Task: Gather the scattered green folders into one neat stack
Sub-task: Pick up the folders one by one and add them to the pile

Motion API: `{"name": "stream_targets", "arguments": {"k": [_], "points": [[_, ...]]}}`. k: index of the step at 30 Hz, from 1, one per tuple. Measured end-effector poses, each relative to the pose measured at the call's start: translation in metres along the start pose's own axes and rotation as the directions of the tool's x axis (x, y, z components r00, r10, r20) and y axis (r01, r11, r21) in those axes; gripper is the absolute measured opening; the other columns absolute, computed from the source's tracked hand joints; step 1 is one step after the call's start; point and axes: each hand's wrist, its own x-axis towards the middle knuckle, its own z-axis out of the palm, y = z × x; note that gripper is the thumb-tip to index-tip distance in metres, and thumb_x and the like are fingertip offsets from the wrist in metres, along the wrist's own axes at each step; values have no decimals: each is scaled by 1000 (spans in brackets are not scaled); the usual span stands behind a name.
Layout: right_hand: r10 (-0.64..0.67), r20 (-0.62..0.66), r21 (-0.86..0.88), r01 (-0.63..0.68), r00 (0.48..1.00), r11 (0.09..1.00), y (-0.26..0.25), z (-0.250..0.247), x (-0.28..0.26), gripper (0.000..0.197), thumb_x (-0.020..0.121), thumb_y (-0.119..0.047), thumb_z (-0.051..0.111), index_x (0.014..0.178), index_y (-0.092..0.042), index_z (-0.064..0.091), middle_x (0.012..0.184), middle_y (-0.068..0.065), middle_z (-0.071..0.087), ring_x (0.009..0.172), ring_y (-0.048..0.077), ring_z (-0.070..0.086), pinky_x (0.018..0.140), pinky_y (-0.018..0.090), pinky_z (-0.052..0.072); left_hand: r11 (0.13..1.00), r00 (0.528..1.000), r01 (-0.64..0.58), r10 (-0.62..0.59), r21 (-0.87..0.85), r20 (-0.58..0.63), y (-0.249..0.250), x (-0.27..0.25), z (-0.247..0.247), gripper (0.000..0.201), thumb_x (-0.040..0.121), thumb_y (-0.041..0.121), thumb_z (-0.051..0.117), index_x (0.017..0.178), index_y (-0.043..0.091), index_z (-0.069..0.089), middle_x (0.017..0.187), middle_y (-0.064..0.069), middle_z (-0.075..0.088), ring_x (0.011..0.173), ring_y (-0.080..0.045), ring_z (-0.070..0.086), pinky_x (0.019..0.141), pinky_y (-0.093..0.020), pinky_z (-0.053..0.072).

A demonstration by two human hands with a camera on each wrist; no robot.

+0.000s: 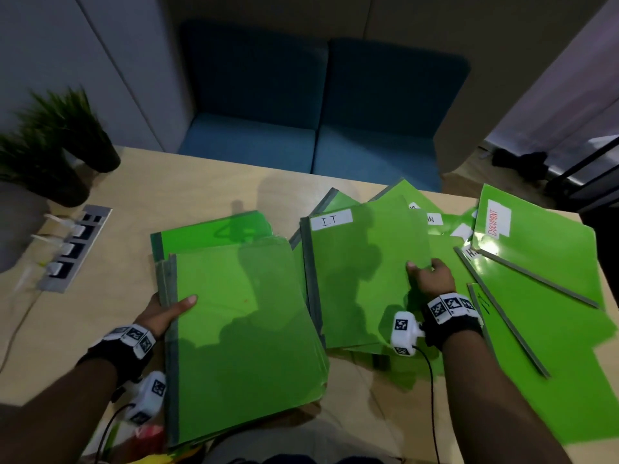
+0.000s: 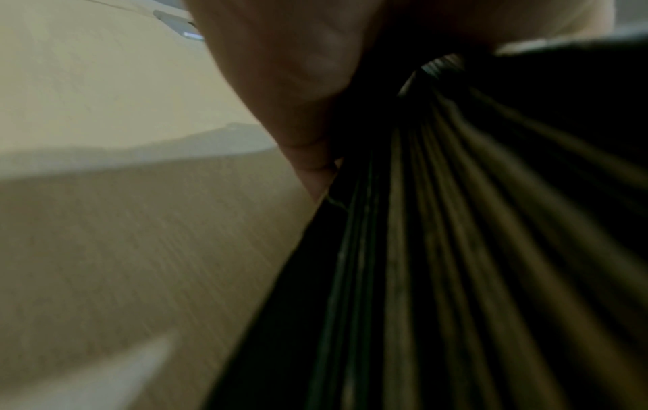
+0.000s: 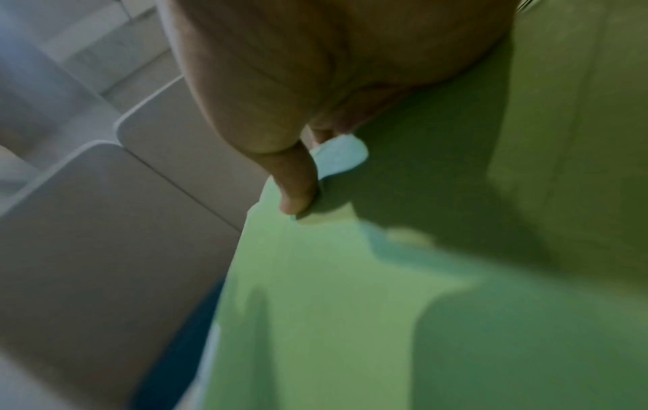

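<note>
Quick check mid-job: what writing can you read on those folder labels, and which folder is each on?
"I.T": label on the folder under the right hand.
"DOCUMENT", red, sideways: label on the far-right folder.
Partly hidden labels between them: unreadable.
Dark scrawl on the far-left folder: illegible.
Wrist views: no text.

office | labelled green folders (image 1: 368,269) | desk power sockets (image 1: 72,249) | blue booth seat (image 1: 315,149) | potted plant (image 1: 57,142)

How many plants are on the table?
2. The back plant stands at the table's far left corner; the front plant sits beside it, closer to the left edge. None seem hidden.
</note>
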Motion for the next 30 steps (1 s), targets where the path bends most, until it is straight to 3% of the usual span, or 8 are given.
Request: {"name": "stream_targets", "arguments": {"k": [7,11,15,18,21,24,27,30], "points": [[-410,-145,342,435,900,833,-87,-29,-25,43,87,-14,64,128,-25,57,111,2,70,96,20,68,88,36,53,999,1000,-25,25,38,10,7,-9,0,138,37,77,76,150,15,26,145,-14,45,127,-34,48,108,-49,38],[-416,25,464,358,909,810,-93,-4,-31,49,87,-8,65,134,-16,55,126,6,64,112,22,63,96,33,51,1000,1000,-28,28,13,12,-12,13,-4,137,36,81,77,147,17,30,142,-12,51,122,-33,54,105,-51,42],[-349,307,272,269,885,924,-57,74,-55,69,83,-34,73,141,-8,45,134,12,56,115,28,58,97,37,50,999,999,-39,39,16,34,-29,32,-5,123,45,79,77,145,24,32,137,-5,55,116,-30,58,102,-51,45],[-253,462,-11,291,850,957,-39,108,-76,29,90,-3,61,119,2,59,105,8,63,97,23,59,83,29,46,998,996,-63,63,12,62,-53,54,-6,119,48,83,72,144,22,35,133,-4,57,115,-28,59,101,-51,46],[-198,647,-311,491,737,814,-40,127,-82,13,85,1,60,78,-10,64,77,5,63,75,24,60,63,27,47,995,992,-93,91,22,82,-54,55,-7,128,43,94,58,140,13,39,131,-15,59,111,-29,61,96,-50,50],[-185,646,-362,510,741,780,-60,144,-80,22,84,-13,64,104,-7,60,95,11,69,78,30,67,69,41,57,992,990,-107,100,63,95,-11,7,-4,156,25,104,40,143,2,30,130,-18,54,111,-30,56,97,-43,47],[-145,628,-474,523,765,709,-84,159,-87,44,88,-32,63,120,-11,43,110,12,66,82,28,65,67,34,52,988,986,-123,111,91,126,21,-30,-6,172,8,104,30,147,3,21,132,-12,47,117,-26,49,91,-24,36],[-32,698,-600,609,715,519,-98,165,-94,33,91,-34,57,100,-2,58,94,15,64,86,29,64,63,30,47,996,983,-85,84,0,163,31,-45,-8,164,18,102,42,151,10,15,149,-15,38,133,-32,43,100,-25,33]]}}
